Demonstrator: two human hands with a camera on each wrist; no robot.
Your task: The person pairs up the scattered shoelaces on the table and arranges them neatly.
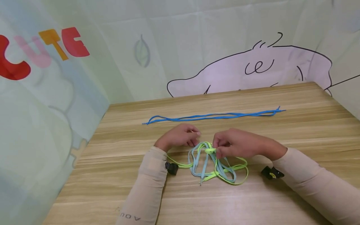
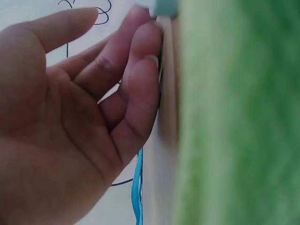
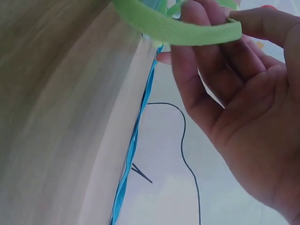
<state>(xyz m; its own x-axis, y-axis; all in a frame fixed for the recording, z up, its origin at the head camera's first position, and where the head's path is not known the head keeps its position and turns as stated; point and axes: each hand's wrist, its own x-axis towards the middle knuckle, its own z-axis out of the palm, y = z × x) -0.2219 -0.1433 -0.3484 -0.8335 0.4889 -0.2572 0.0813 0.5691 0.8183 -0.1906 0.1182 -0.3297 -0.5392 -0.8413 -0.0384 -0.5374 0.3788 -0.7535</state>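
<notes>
A loose tangle of a yellow-green shoelace [image 1: 244,168] and a pale blue shoelace [image 1: 204,165] lies on the table in front of the person. Between thumb and fingers, the right hand [image 1: 237,143] pinches a loop of the yellow-green lace [image 3: 187,32] at the tangle's upper right. The left hand [image 1: 181,136] is at the tangle's upper left, fingers loosely bent. In the left wrist view its thumb stands apart from the fingers [image 2: 140,89], and no lace shows in its grasp. A bit of pale blue lace [image 2: 165,6] appears near the fingertips there.
Farther back, a blue shoelace [image 1: 211,117] lies stretched lengthwise across the wooden table [image 1: 126,137]. A printed cloth [image 1: 135,81] hangs behind the table and along its left side. Black wrist cameras are strapped to both sleeves.
</notes>
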